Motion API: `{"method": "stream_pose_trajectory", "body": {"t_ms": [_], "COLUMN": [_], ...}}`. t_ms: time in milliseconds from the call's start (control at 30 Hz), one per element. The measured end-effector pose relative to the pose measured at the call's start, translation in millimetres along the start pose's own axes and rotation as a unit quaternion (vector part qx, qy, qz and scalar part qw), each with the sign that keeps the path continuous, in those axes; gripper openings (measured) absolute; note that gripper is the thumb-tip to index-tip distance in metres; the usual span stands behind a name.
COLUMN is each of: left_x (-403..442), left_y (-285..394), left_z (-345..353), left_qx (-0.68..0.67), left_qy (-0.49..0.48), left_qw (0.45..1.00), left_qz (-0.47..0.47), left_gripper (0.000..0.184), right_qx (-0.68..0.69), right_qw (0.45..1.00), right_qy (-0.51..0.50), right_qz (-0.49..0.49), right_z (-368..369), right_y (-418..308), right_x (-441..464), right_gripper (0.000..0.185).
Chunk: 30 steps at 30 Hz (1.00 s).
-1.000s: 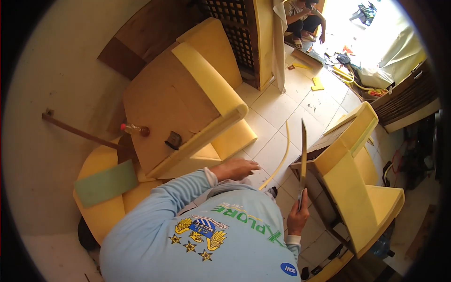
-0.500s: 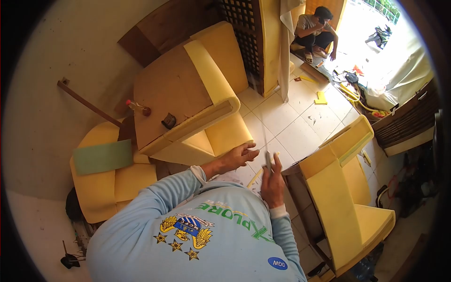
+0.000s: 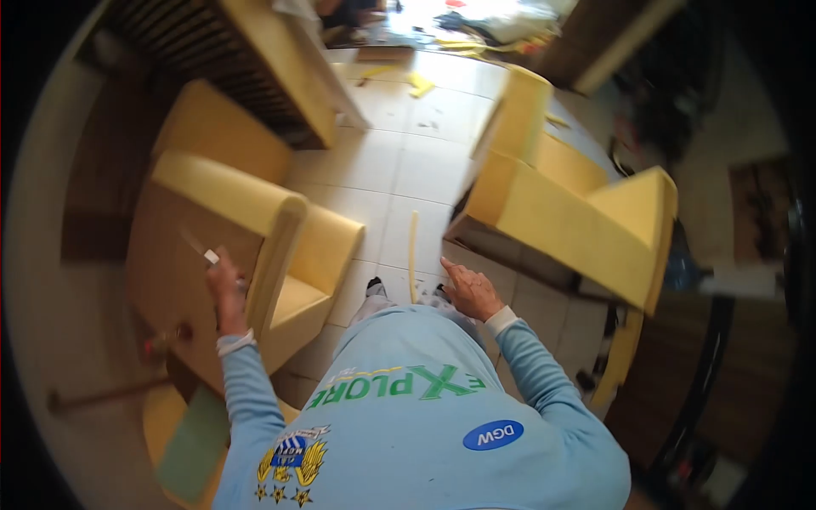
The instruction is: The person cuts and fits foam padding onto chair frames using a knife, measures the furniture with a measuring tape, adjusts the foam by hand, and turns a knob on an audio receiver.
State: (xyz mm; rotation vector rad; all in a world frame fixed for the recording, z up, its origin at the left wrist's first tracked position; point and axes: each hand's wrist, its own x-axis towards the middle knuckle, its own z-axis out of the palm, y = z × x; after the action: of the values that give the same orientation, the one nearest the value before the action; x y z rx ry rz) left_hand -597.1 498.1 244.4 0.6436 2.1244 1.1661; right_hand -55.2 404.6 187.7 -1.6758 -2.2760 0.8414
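Note:
My left hand is closed around a knife, blurred; a thin pale blade points up and left, with a white part near my fingers. It is over the brown side panel of a yellow foam-covered chair. My right hand holds nothing, index finger stretched out and the others loosely bent. It hovers in front of me, near a second yellow foam-covered chair on the right. A narrow yellow foam strip lies on the tiles between my feet.
A blurred bottle with a red cap is on the left panel. Below it shows a green sheet on more yellow foam. Yellow scraps lie on the white tile floor. A lattice wooden piece stands at upper left.
The knife has passed from my right hand to my left. My hands have moved apart, the left one out over the chair panel. My view has turned down and right; the crouching person is no longer clearly visible.

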Motion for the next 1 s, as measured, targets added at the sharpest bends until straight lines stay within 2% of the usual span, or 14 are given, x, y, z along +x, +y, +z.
{"method": "stream_pose_trajectory", "body": {"t_ms": [33,67,167,267,367,433,567,667,767,867,1000], "left_x": [31,53,60,-19,-29,1,-7,-24,-33,-28,-35], "left_y": [-10,-21,-31,18,-7,-79,-86,-70,-73,-107,-123], "left_z": [-15,-24,-39,-33,-50,-73,-82,-80,-86,-96,-97], "left_qx": [0.034,0.068,0.361,0.585,0.634,0.583,0.479,0.459,0.494,0.484,0.407], "left_qy": [-0.018,-0.028,-0.068,-0.001,0.0,-0.002,0.01,0.029,0.082,0.116,0.147], "left_qw": [0.999,0.997,0.93,0.81,0.773,0.809,0.846,0.846,0.816,0.83,0.872], "left_qz": [-0.019,-0.038,0.027,0.05,0.007,0.068,0.231,0.269,0.289,0.251,0.228], "left_gripper": [0.054,0.068,0.095,0.101,0.099,0.094,0.079,0.071,0.071,0.073,0.078], "right_qx": [-0.014,-0.027,-0.047,-0.012,0.056,0.102,0.161,0.164,0.149,0.164,0.169], "right_qw": [0.998,0.994,0.976,0.963,0.944,0.931,0.908,0.907,0.915,0.905,0.883], "right_qy": [-0.011,-0.026,-0.065,-0.063,-0.059,-0.058,-0.083,-0.09,-0.057,-0.037,-0.025], "right_qz": [0.053,0.098,0.202,0.262,0.318,0.345,0.378,0.377,0.371,0.392,0.438], "right_z": [6,10,28,61,95,103,106,109,105,85,71], "right_y": [6,9,3,-7,-21,-33,-43,-24,9,35,64], "right_x": [-14,-27,-55,-82,-107,-117,-120,-123,-131,-142,-173], "right_gripper": [0.066,0.065,0.062,0.06,0.058,0.057,0.058,0.059,0.061,0.059,0.055]}}
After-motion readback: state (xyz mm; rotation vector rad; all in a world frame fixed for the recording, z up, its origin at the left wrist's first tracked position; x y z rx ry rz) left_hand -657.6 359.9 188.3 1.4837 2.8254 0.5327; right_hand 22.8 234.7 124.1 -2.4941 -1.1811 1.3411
